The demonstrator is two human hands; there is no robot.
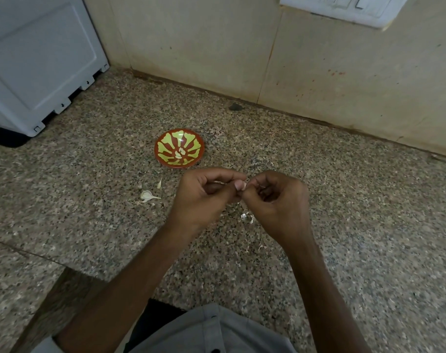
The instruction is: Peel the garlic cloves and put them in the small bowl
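A small red bowl (163, 145) with a green pattern sits on the speckled granite counter (344, 200); two peeled garlic cloves (180, 153) lie in its middle. Just in front of it my left hand (204, 197) and my right hand (275, 200) meet above the counter, both pinching one garlic clove (244, 185), mostly hidden by the fingertips. An unpeeled garlic clove (148, 195) lies on the counter left of my left hand. Bits of white garlic skin (247, 217) lie under my hands, and a sliver of skin (160, 183) lies near the bowl.
A white appliance (38, 62) stands at the back left. A beige tiled wall (267, 54) runs along the back of the counter, with a white switch plate (344, 8) at top right. The counter's front edge steps in at lower left.
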